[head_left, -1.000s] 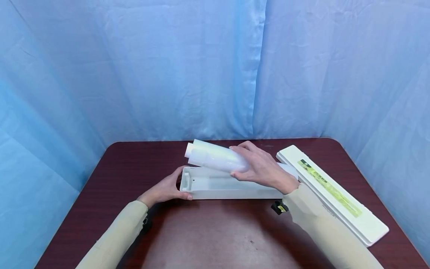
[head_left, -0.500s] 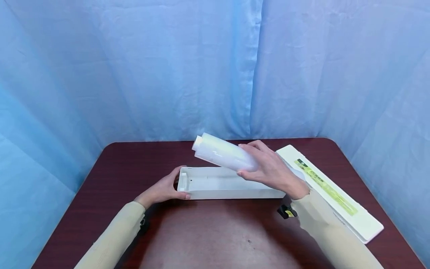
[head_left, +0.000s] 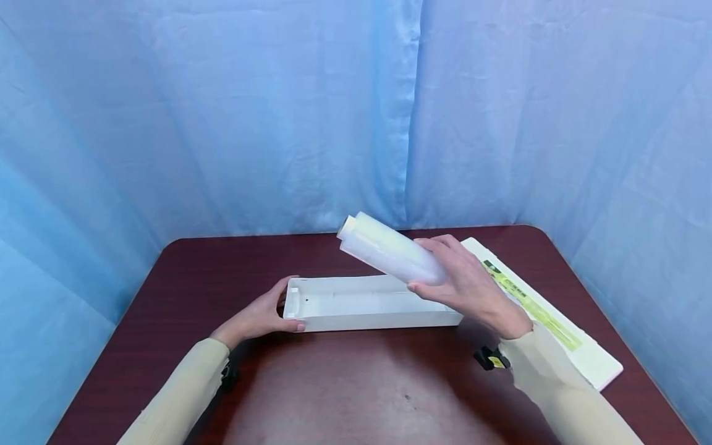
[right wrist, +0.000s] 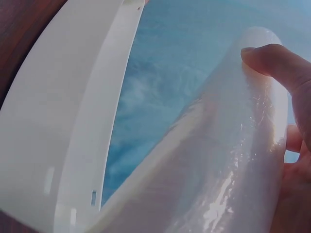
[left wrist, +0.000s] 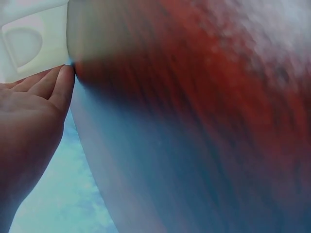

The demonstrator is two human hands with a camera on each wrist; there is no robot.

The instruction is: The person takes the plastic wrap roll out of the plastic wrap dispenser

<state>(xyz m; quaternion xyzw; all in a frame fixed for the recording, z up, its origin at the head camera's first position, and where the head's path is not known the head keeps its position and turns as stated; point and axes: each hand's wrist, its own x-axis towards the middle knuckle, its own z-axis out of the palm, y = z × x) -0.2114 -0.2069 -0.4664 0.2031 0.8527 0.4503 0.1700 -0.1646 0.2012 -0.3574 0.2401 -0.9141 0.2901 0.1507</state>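
A roll of cling film (head_left: 392, 249) is tilted above the right part of a long white box (head_left: 356, 320), its core end up and to the left. My right hand (head_left: 473, 281) grips the roll around its middle, and the right wrist view shows the thumb laid along the shiny film (right wrist: 218, 145). The roll's lower end is hidden behind that hand in the head view. The open-topped box rests on the table, and my left hand (head_left: 258, 315) holds its left end between thumb and fingers. In the left wrist view, fingertips touch the box end (left wrist: 36, 41).
A long white lid (head_left: 595, 361) with a yellow-green label (head_left: 534, 306) lies slanted on the right side of the dark red table (head_left: 345, 389), partly behind the right forearm. Blue curtains (head_left: 278, 123) hang behind and at both sides.
My right hand has moved to the right and lifted the roll's core end, tilting the roll more steeply. More of the box's inside shows. My left hand keeps its hold on the box.
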